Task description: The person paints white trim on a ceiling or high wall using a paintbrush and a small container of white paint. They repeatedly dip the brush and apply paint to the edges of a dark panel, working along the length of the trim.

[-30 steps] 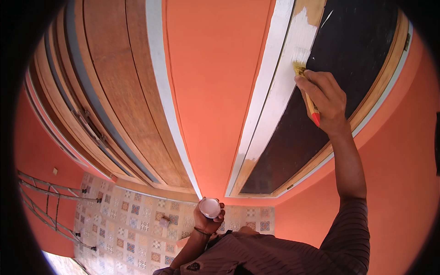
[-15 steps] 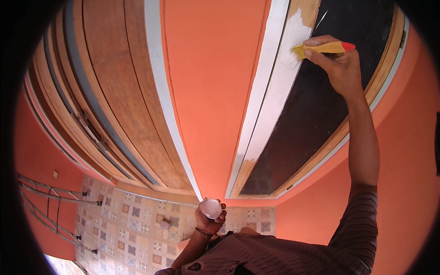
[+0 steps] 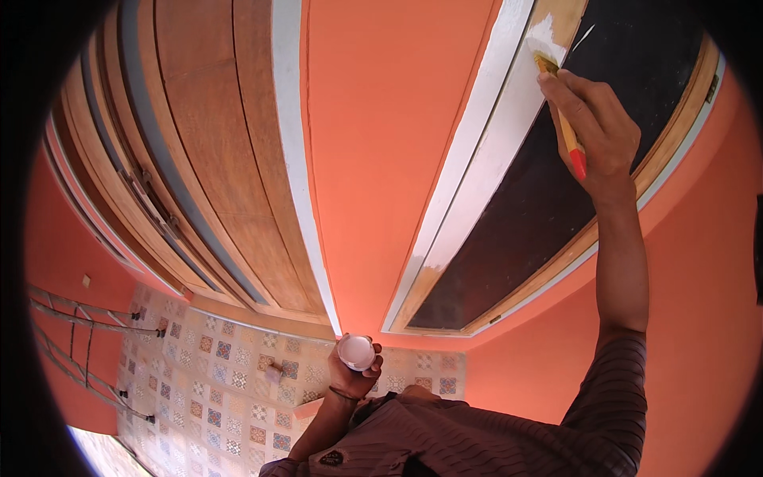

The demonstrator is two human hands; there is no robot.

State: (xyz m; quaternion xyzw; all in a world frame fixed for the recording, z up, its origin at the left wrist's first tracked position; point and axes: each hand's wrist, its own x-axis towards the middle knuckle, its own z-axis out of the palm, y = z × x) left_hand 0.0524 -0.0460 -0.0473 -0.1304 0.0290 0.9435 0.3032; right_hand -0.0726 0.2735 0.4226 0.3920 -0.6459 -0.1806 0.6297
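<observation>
My right hand (image 3: pixel 596 127) grips a paintbrush (image 3: pixel 567 131) with a yellow handle and a red end. Its bristles press on the wooden window frame (image 3: pixel 576 20), at the upper part of a stretch of white paint (image 3: pixel 509 123). Bare wood shows above the wet patch and again near the frame's lower end. Low in the middle, my left hand (image 3: pixel 354 380) is wrapped round a small round cup of whitish paint (image 3: pixel 356 352), held upright.
A dark glass pane (image 3: pixel 509 230) lies right of the painted strip. An orange wall (image 3: pixel 381 135) separates it from a brown wooden door (image 3: pixel 207 119) on the left. A metal ladder (image 3: pixel 83 342) stands on the patterned tile floor (image 3: pixel 214 381), with a small block (image 3: pixel 274 372) nearby.
My right hand has turned so the brush points upward, and its bristles have moved higher along the frame. The view has shifted slightly; my left hand still holds the cup.
</observation>
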